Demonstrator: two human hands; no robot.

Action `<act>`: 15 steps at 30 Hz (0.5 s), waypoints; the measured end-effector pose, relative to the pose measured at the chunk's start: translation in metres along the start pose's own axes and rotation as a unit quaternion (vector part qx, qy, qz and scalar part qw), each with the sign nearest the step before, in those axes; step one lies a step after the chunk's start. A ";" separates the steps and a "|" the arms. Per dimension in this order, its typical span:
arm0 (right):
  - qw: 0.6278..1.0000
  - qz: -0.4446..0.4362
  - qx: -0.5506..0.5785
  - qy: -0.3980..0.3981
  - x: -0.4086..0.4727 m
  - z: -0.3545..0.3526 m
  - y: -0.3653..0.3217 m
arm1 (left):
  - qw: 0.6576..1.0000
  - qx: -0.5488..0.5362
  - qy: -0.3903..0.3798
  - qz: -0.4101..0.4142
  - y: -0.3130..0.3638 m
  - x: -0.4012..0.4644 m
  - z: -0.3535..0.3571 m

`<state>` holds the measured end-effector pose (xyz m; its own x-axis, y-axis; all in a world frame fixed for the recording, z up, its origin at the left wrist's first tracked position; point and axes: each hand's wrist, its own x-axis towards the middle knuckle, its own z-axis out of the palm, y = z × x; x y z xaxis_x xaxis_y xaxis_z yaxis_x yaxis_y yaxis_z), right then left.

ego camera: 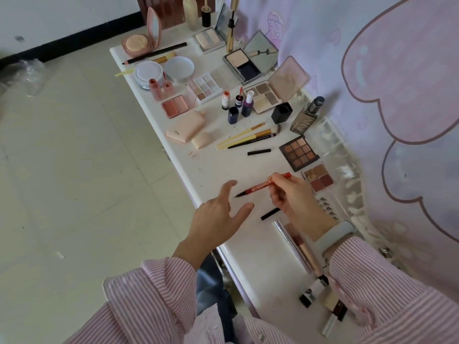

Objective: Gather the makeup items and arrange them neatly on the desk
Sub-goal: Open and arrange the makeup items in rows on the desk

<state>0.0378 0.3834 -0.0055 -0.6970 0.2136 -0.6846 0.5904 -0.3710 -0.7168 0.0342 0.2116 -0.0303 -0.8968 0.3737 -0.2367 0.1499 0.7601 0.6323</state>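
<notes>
Striped sleeves [154,294] nearest. Right hand [288,194] pinched a red liner pen [267,184], uncapped, tip bare, above the white desk [248,256]. Left hand [218,214] hovered beside the tip, fingers spread, grasping nothing. A black cap [270,214] lay on the desk just below the pen. Risk, as I judged it: the bare tip could mark the desk or the fingers if lowered before capping.

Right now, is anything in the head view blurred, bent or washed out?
Head view: the left hand is motion-blurred; the right hand and its red liner pen are sharper; wide-angle distortion bows the white desk's edge; soft daylight, faint shadows, no harsh glare.
</notes>
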 end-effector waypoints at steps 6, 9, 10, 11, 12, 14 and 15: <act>0.991 0.010 -0.048 0.125 0.050 0.016 -0.020 | 0.990 -0.100 0.017 -0.096 -0.021 0.004 -0.001; 0.990 0.025 -0.024 0.138 0.066 0.024 -0.025 | 0.991 -0.098 0.015 -0.086 -0.022 0.007 0.002; 0.989 0.024 -0.015 0.143 0.069 0.026 -0.026 | 0.991 -0.103 0.015 -0.085 -0.023 0.008 0.003; 0.989 0.022 -0.008 0.146 0.071 0.026 -0.027 | 0.990 -0.113 0.024 -0.087 -0.023 0.011 0.004; 0.989 0.022 -0.003 0.148 0.071 0.026 -0.027 | 0.988 -0.123 0.042 -0.086 -0.023 0.013 0.005; 0.989 0.025 0.011 0.149 0.069 0.024 -0.026 | 0.986 -0.130 0.081 -0.070 -0.020 0.017 0.005; 0.989 0.028 0.023 0.144 0.069 0.023 -0.025 | 0.986 -0.127 0.093 -0.061 -0.018 0.020 0.006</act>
<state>-0.0341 0.3867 -0.0314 -0.5142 0.4374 -0.7378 0.6013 -0.4295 -0.6737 0.0159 0.2084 -0.0506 -0.9663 0.1651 -0.1976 -0.0516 0.6275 0.7769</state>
